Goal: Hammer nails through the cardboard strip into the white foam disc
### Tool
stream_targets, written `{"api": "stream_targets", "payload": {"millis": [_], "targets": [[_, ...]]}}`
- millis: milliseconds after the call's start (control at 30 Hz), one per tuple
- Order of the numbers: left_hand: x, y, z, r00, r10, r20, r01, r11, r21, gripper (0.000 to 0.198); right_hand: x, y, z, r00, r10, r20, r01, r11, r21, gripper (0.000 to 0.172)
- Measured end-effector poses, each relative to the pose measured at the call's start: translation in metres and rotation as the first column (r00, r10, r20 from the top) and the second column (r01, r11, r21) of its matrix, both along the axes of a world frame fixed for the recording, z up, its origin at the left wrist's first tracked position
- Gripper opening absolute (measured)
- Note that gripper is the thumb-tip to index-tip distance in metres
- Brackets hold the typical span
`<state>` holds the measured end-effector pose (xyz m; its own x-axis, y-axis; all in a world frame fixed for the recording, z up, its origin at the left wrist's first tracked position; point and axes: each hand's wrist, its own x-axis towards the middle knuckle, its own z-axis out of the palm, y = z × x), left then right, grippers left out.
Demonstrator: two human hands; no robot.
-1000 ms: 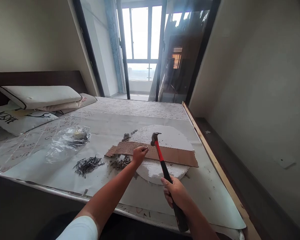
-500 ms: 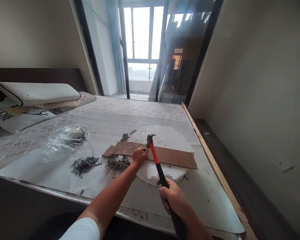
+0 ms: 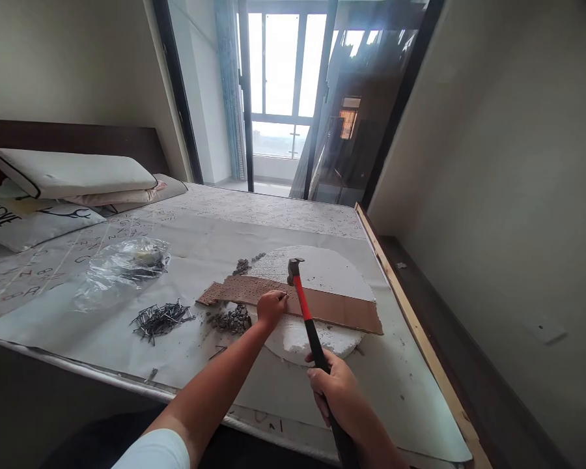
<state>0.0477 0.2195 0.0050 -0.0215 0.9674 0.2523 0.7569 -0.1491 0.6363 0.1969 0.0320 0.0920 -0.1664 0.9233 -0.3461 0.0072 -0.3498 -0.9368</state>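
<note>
My right hand (image 3: 334,387) grips the lower handle of a red and black claw hammer (image 3: 303,311); its steel head hangs just above a brown perforated board strip (image 3: 332,306). That strip lies across a round white foam slab (image 3: 317,273). My left hand (image 3: 271,306) rests on the strip's near edge with fingertips pinched together beside the hammer head, as if holding a small nail; the nail itself is too small to make out.
A pile of loose nails (image 3: 159,319) and a heap of dark bits (image 3: 232,319) lie left of the slab on a paper-covered mattress (image 3: 200,241). A clear plastic bag (image 3: 124,264) and pillows (image 3: 68,172) sit further left. A wooden bed rail (image 3: 410,312) runs along the right.
The hammer head has shifted slightly left and down toward my left fingertips. My right hand slid a little left. The left hand stays pinched on the strip.
</note>
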Motion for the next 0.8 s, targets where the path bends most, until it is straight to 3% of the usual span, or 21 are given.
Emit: {"api": "stream_targets", "payload": {"millis": [133,300,533,700,800], "targets": [[0.001,-0.002,0.003,0.998,-0.011,-0.056,0.01,1.0,-0.016,0.026,0.001,-0.005,0.008,0.999,-0.035,0.031,0.032,0.996,0.084,0.035],[0.002,-0.003,0.007,0.996,0.035,-0.087,-0.039,0.998,-0.05,0.025,-0.003,0.002,0.001,0.994,0.012,0.108,-0.011,1.0,-0.01,0.036],[0.003,-0.002,0.004,0.992,0.029,-0.12,-0.034,0.999,-0.037,0.027,-0.002,0.0,0.002,0.994,-0.051,0.101,0.041,0.994,0.1,0.035],[0.003,-0.003,0.002,0.989,0.044,-0.141,-0.051,0.997,-0.05,0.027,-0.006,0.005,-0.009,0.993,0.002,0.119,-0.003,1.0,0.008,0.032],[0.004,-0.003,0.001,0.988,0.035,-0.151,-0.04,0.999,-0.033,0.026,-0.005,0.004,-0.006,0.99,-0.044,0.132,0.037,0.998,0.055,0.033]]}}
